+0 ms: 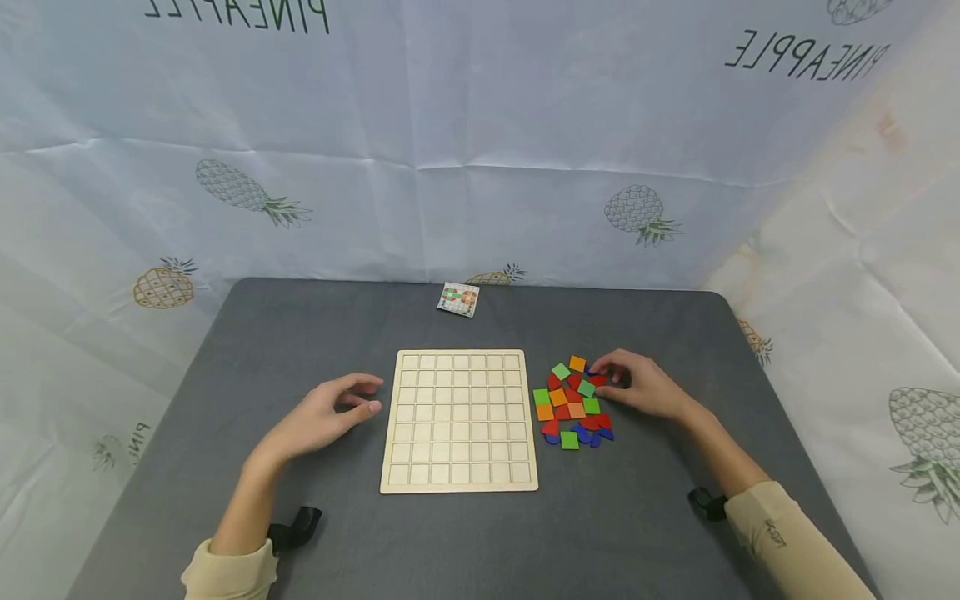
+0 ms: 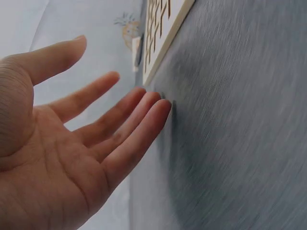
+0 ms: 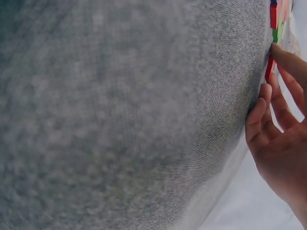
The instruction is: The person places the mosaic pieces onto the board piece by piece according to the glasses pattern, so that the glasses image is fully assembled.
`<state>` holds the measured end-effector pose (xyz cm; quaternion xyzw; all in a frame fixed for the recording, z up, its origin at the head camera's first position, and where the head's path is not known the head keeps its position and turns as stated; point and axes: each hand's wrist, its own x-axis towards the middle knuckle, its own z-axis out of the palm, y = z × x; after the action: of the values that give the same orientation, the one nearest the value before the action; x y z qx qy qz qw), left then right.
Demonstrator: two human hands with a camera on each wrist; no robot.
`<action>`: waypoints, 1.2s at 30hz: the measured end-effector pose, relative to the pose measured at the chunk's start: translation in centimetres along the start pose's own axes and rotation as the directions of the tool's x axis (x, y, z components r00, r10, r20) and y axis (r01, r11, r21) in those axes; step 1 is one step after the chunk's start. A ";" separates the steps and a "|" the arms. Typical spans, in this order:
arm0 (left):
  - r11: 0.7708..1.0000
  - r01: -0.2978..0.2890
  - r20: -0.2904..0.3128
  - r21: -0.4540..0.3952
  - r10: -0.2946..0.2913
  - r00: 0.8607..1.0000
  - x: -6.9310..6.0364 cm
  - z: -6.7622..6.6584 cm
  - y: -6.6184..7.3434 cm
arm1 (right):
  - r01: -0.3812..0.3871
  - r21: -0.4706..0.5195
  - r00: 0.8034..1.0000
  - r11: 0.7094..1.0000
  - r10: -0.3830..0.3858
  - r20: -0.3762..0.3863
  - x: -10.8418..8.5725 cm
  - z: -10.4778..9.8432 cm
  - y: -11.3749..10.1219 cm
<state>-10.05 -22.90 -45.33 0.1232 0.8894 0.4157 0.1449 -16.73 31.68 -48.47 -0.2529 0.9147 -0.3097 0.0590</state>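
Observation:
A square wooden board (image 1: 393,442) with a grid of engraved squares lies on the dark grey table. My left hand (image 1: 318,423) hovers just left of it, fingers relaxed and nothing held; the left wrist view shows the palm (image 2: 53,167) empty. To the board's right is a loose pile of flat pieces: green squares (image 1: 570,440), orange squares (image 1: 544,412), red pieces (image 1: 572,396) and blue pieces (image 1: 582,433). Over the pile's far right side reaches my right hand (image 1: 647,387), thumb and fingers apart around a red piece (image 1: 597,381). Its thumb (image 3: 290,62) reaches the pile's edge.
A small card (image 1: 459,299) with a coloured pattern lies near the table's back edge. Behind hangs a white cloth (image 1: 450,225) printed with pineapples. Black straps (image 1: 296,531) with small devices sit at both wrists.

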 end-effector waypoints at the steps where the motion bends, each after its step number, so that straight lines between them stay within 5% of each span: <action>1: 1.000 -0.002 0.003 -0.013 0.002 1.000 0.0 0.3 0.0 | 0.004 -0.006 1.000 1.000 -0.004 0.000 0.0 0.1 0.0; 17: 0.992 -0.082 -0.049 -0.096 0.077 0.996 0.6 3.4 -0.2 | 0.052 0.037 0.997 0.998 -0.053 0.046 -0.3 -0.6 0.9; 36: 0.986 0.022 -0.073 -0.168 -0.034 0.997 1.0 3.9 -0.5 | 0.004 0.049 0.999 0.999 -0.006 0.039 -0.3 -0.6 0.9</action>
<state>-9.65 -20.10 -48.30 0.0824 0.8580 0.4909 0.1270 -16.98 32.77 -48.47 -0.2597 0.9049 -0.3271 0.0822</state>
